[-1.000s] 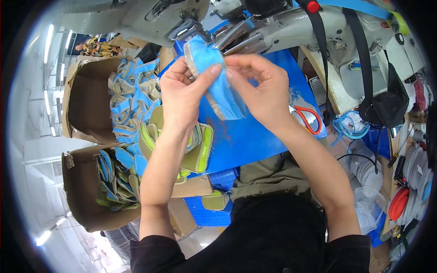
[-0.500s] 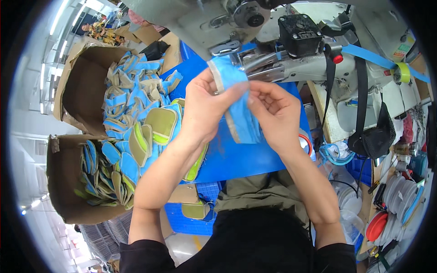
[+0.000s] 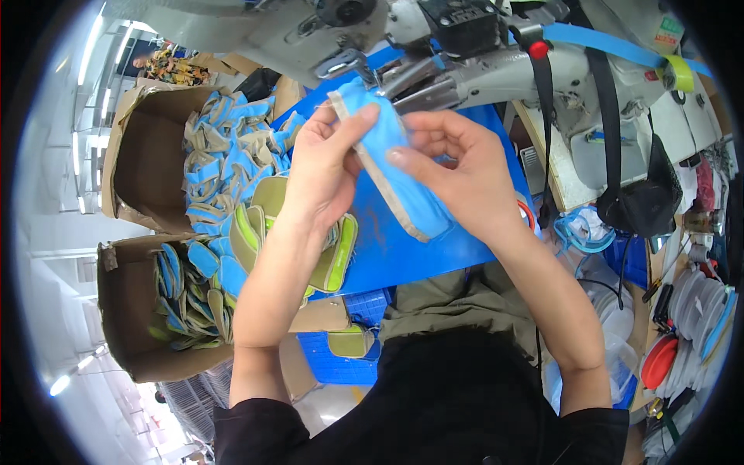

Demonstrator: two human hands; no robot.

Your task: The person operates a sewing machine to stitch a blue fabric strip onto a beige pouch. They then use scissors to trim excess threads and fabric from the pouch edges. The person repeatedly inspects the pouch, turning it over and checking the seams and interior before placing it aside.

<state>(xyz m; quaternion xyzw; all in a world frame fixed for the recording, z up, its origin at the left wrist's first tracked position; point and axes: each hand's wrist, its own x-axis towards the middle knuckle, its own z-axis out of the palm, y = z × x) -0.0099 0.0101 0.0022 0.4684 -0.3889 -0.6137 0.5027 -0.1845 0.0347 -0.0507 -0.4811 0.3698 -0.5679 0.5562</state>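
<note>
A blue fabric strip with a beige edge (image 3: 399,167) hangs slantwise between my hands, its upper end close under the presser foot area of a sewing machine (image 3: 496,81). My left hand (image 3: 325,159) pinches its left edge near the top, thumb in front and the other fingers behind. On the opposite edge, my right hand (image 3: 465,167) has its thumb over the strip and its fingers curled; the fingertips are slightly blurred. Below lies a blue tabletop (image 3: 380,252). Left of my left forearm are olive pads with lime edging (image 3: 335,252).
Two cardboard boxes (image 3: 128,167) stand at the left, the nearer holding pads. A heap of blue and beige strips (image 3: 232,159) lies beside them. A blue tape (image 3: 604,45) and black straps (image 3: 608,132) hang at the right, near stacked reels (image 3: 690,325).
The strip has turned to show more of its blue face and its beige edge full length. My right thumb has moved left across it. The whole view has shifted slightly.
</note>
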